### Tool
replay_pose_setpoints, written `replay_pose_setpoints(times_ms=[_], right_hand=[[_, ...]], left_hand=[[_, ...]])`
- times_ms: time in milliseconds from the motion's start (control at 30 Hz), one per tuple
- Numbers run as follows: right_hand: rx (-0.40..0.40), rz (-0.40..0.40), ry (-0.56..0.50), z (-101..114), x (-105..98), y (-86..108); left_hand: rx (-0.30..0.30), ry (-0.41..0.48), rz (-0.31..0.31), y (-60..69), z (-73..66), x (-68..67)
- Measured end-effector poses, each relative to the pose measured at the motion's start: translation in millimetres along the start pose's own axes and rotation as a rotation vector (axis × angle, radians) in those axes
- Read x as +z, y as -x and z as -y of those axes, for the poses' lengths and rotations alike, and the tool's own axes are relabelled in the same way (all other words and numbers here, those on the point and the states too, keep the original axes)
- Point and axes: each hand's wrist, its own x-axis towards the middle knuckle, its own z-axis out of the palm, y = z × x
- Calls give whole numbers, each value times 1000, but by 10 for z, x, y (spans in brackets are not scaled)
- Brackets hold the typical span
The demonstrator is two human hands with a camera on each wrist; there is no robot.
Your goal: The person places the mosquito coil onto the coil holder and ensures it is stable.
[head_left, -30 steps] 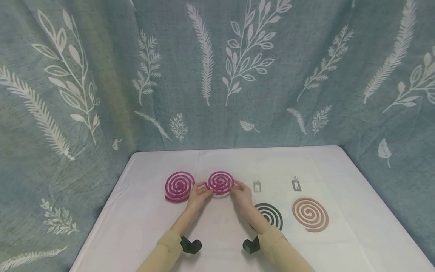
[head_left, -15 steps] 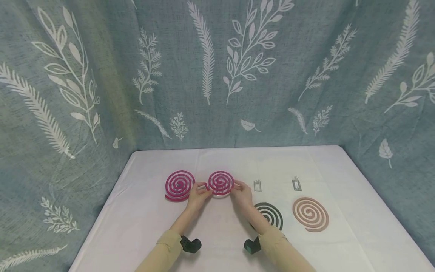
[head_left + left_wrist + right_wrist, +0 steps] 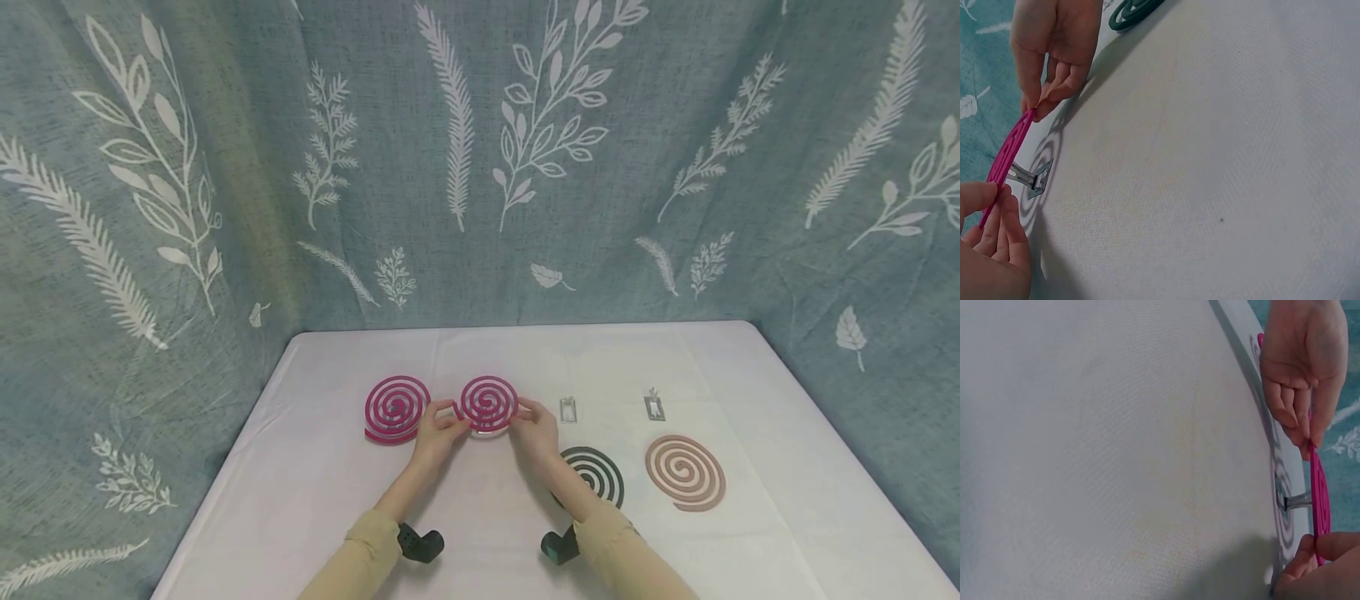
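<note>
"Where's the pink coil (image 3: pixel 487 402)?"

"From my remote post: pinched at opposite rims by the left hand (image 3: pixel 437 433) and right hand (image 3: pixel 537 432), above a metal stand (image 3: pixel 1037 180), toward the far edge of the table (image 3: pixel 480 508)."

"Which hand is nearer?"

"Neither; it lies between both."

Backdrop: blue-green curtain (image 3: pixel 382 158), creased, printed with white leafy sprays (image 3: pixel 157 158) and feathery fronds (image 3: pixel 453 112) | white-covered desk (image 3: pixel 480 525): rounded far corners meet curtain, faint fold lines; small dark speck (image 3: pixel 1222 220) on near cloth
</note>
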Motion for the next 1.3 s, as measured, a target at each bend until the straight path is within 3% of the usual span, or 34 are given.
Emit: replay_pose_setpoints(times_ms=[200,433,867,1300], right_hand=[[15,8,-5,-19,-1,-10],[-14,20,35,29,-12,19],[32,22,46,5,0,-40],[29,11,14,21,-8,-55]], left_hand=[[-16,-32,-9,-10,25,-5],[-14,-10,5,-29,44,-17],[-43,11,13,-49,17,-25],[-54,4,-1,-62,-42,-12]])
